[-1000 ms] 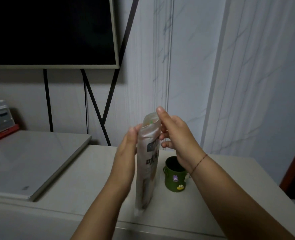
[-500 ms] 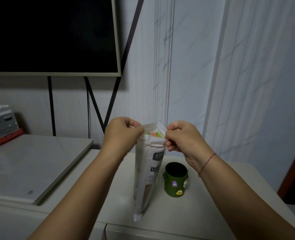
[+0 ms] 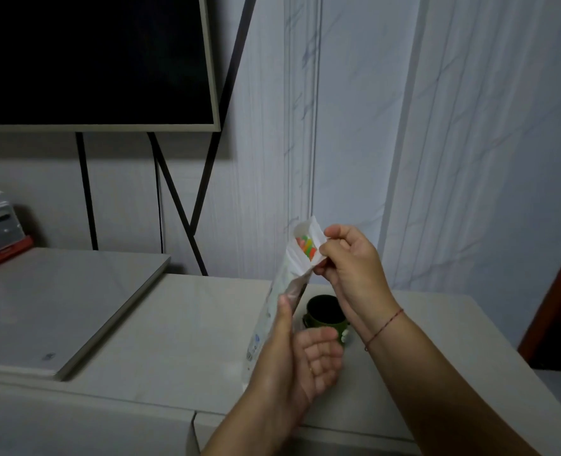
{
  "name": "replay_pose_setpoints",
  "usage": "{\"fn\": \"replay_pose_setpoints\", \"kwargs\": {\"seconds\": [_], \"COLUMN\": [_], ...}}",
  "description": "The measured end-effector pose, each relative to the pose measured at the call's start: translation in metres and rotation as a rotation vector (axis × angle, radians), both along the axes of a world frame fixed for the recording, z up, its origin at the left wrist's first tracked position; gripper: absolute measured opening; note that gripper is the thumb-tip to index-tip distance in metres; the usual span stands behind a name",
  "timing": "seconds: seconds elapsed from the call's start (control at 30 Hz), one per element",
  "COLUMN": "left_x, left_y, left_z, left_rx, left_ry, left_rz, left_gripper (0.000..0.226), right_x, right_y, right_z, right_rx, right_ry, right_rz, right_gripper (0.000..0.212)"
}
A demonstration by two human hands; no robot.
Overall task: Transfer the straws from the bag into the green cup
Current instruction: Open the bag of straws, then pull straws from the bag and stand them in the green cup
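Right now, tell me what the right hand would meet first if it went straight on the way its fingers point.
The open top of the bag, whose rim the right hand pinches; just past it, likely the coloured straws inside, though depth is unclear.

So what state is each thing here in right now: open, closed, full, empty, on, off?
bag: open at the top, held tilted above the counter
straws: inside the bag, coloured ends showing at the mouth
green cup: upright, no straws sticking out
right hand: pinches the bag's top edge
left hand: thumb lies against the bag, fingers relaxed
screen: dark
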State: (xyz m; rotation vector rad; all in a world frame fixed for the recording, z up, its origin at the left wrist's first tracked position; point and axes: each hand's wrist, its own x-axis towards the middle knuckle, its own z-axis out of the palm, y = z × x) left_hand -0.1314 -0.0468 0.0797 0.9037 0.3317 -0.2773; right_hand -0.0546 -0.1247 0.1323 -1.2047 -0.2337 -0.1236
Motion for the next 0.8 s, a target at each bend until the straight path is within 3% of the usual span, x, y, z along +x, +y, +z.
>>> {"fn": "replay_pose_setpoints", "kwargs": {"seconds": [0.13, 0.37, 0.57, 0.8], "left_x": [0.013, 0.037, 0.058, 0.055], "left_y": [0.006, 0.021, 0.032, 0.028], "left_z": [-0.012, -0.025, -0.035, -0.043], "left_rx": [-0.490, -0.641, -0.473, -0.007], "left_ry": [-0.024, -0.110, -0.275, -0.507], "left_rz": [0.092, 0.376, 0.478, 0.451], "left_gripper": [0.092, 0.048, 0.044, 0.047], "right_x": [0.000, 0.000, 0.006, 0.019], "right_y": [-0.010, -0.044, -0.057, -0.045], "right_z": [-0.009, -0.039, -0.078, -0.107], "right_rx": [0.030, 0.104, 0.015, 0.360], "right_ry": [-0.019, 0.014, 0.108, 0.292], "right_rz": [0.047, 0.100, -0.023, 0.068], "right_gripper": [0.027, 0.030, 0.024, 0.031]}}
